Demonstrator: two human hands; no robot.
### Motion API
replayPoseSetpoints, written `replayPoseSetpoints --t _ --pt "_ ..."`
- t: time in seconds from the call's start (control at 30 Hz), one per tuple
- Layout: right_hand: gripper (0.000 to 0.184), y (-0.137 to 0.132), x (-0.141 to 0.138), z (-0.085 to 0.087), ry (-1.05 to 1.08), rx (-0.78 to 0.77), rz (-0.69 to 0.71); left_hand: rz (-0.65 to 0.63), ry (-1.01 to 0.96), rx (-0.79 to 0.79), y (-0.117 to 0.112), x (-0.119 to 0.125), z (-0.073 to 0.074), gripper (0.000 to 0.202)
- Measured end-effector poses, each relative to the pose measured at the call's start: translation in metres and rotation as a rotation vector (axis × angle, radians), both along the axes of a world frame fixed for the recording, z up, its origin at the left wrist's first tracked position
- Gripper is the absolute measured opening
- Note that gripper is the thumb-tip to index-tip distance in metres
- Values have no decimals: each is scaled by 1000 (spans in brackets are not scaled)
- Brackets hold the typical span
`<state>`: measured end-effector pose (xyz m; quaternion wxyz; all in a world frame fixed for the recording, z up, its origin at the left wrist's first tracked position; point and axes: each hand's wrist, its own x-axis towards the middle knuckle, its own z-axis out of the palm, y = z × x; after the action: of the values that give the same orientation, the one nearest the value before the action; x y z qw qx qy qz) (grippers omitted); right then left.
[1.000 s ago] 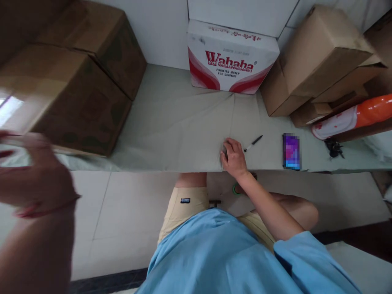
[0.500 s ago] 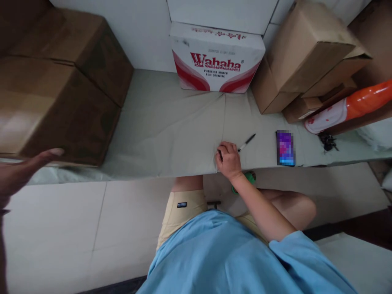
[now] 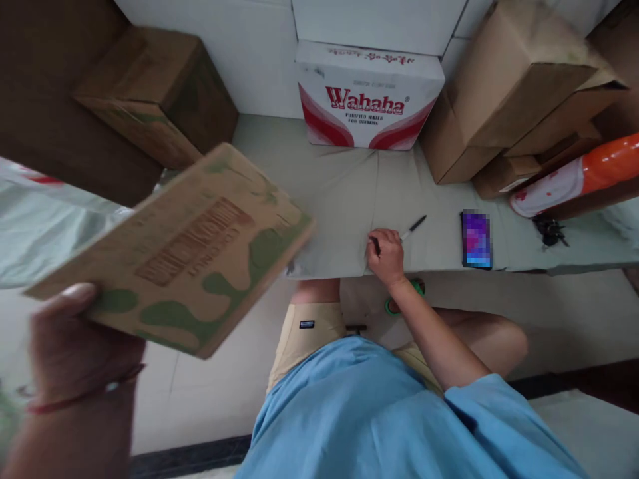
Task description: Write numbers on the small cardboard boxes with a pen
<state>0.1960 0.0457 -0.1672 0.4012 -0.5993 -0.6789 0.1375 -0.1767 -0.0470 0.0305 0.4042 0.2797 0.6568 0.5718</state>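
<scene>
Raised and tilted at the left is a brown cardboard box (image 3: pixel 200 246) with green blotches and "COCONUT" among its print. My left hand (image 3: pixel 84 332) grips its near left corner, thumb on the printed face and the other fingers hidden beneath. A red cord circles that wrist. Curled on the pale table cover (image 3: pixel 339 193), close to the front edge, is my right hand (image 3: pixel 387 255); what its fingers hold, if anything, is hidden. Just beyond it lies a pen (image 3: pixel 413 227). Farther right is a phone (image 3: pixel 476 239) with a blurred-out screen.
Another brown carton (image 3: pixel 164 86) stands at the back left. A white and red Wahaha water box (image 3: pixel 369 96) is against the wall. Stacked cardboard boxes (image 3: pixel 509 93), an orange and white roll-like package (image 3: pixel 584 176) and keys (image 3: pixel 550 231) are on the right.
My left hand has lifted the front left cardboard box off the table and brought it right, tilting its printed side toward me. My right hand stays in place; the view has shifted slightly.
</scene>
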Motion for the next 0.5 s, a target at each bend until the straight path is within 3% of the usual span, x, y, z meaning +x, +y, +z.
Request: replayPoseSetpoints --t 0.1,0.2,0.37,0.5 --pt "29 -22 6 11 405 -152 -43 -14 -206 -57 3 30 -34 58" --pt "43 -65 11 28 808 -267 -28 -101 -342 -101 0 58 -55 60" --pt "58 -134 12 53 1137 -241 -120 -284 -364 -102 10 95 -67 66" --pt "61 -148 25 67 1257 -254 -277 -461 -485 -93 16 115 -62 77"
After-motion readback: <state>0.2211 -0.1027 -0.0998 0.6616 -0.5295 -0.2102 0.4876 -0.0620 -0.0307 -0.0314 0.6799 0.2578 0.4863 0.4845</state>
